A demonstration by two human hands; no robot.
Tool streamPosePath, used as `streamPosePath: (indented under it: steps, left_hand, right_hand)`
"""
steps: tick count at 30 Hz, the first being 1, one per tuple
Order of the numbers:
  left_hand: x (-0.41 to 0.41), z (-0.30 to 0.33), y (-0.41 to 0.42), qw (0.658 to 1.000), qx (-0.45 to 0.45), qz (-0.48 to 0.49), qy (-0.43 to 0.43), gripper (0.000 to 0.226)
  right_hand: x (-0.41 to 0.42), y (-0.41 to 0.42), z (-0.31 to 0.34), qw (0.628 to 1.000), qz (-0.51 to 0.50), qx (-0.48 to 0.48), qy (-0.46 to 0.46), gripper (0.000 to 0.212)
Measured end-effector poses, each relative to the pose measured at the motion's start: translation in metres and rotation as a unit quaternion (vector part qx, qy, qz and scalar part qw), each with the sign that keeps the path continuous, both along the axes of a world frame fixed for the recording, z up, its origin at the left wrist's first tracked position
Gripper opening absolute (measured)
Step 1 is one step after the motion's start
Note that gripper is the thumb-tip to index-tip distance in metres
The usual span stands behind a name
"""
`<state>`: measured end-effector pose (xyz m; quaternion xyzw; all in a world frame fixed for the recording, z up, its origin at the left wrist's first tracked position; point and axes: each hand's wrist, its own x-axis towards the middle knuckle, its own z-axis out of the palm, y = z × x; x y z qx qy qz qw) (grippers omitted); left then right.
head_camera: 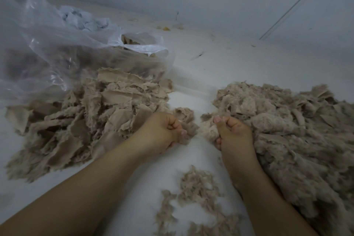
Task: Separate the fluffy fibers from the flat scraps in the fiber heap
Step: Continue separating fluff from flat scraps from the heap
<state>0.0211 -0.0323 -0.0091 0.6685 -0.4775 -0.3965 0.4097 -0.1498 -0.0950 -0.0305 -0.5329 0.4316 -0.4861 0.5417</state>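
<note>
A soft, light tuft (pixel 207 130), judged easily torn, is pinched between the curled left hand (pixel 168 130) and right hand (pixel 232 132), between the flat scraps (pixel 92 117) and fiber heap (pixel 287 120).

fluffy heap (pixel 298 130): cut off right | plastic bag (pixel 38 44): contents blurred

1. Two hands are counted: left hand (pixel 162 130), right hand (pixel 232 133).
2. Three beige heaps are counted: flat scraps (pixel 92 119), fiber heap (pixel 298 130), loose fluffy fibers (pixel 197 197).
3. One plastic bag (pixel 47 48) is counted.
</note>
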Motion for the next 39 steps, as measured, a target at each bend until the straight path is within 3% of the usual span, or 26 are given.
streamPosePath:
  steps: [5,11,16,18,20,23,26,28,30,32,34,36,39]
  left_hand:
    - [-0.009,0.007,-0.003,0.997,-0.069,0.022,-0.005,0.004]
    - [-0.03,0.012,-0.01,0.999,-0.022,-0.02,0.045,0.013]
    - [-0.021,0.012,-0.006,0.997,-0.048,0.05,0.036,0.02]
    - [-0.003,0.015,-0.002,0.99,-0.085,0.111,-0.018,0.024]
    - [0.019,0.017,0.005,0.962,-0.121,0.174,-0.174,0.019]
    - [0.042,0.018,0.018,0.87,-0.094,0.19,-0.446,0.016]
    - [0.042,0.013,0.021,0.8,0.014,0.115,-0.588,0.01]
    - [0.035,0.015,0.021,0.776,0.037,0.088,-0.623,0.007]
    - [0.027,0.019,0.021,0.771,0.008,0.084,-0.632,0.004]
    - [0.014,0.021,0.018,0.77,-0.047,0.063,-0.633,0.004]
    - [-0.001,0.019,0.014,0.793,-0.103,0.022,-0.6,0.011]
    - [-0.015,0.011,0.007,0.812,-0.084,-0.011,-0.577,0.011]
    - [-0.024,0.001,-0.002,0.799,-0.048,-0.03,-0.598,0.01]
  right_hand:
    - [0.0,-0.001,-0.003,0.999,0.029,0.005,0.018,0.027]
    - [0.0,0.002,0.001,0.999,0.047,0.017,0.004,0.042]
    - [0.001,-0.002,0.0,1.0,0.002,0.027,-0.008,0.034]
    - [0.001,-0.003,-0.001,0.999,0.002,0.042,-0.022,0.031]
    - [0.002,-0.003,-0.001,0.999,0.01,0.047,-0.025,0.027]
    - [0.004,-0.003,0.0,0.999,0.02,0.037,-0.011,0.016]
    - [0.004,-0.003,-0.001,0.999,0.033,0.042,0.002,0.045]
    - [0.004,-0.003,-0.002,0.998,0.038,0.054,-0.002,0.061]
    - [0.004,-0.004,-0.001,0.998,0.038,0.048,-0.003,0.06]
    - [0.005,-0.002,0.0,0.999,0.043,0.032,0.001,0.052]
    - [0.005,0.0,0.001,0.998,0.055,0.025,0.002,0.041]
    - [0.005,0.001,0.001,0.997,0.069,0.024,0.014,0.029]
    - [0.005,0.001,-0.001,0.995,0.088,0.026,0.039,0.018]
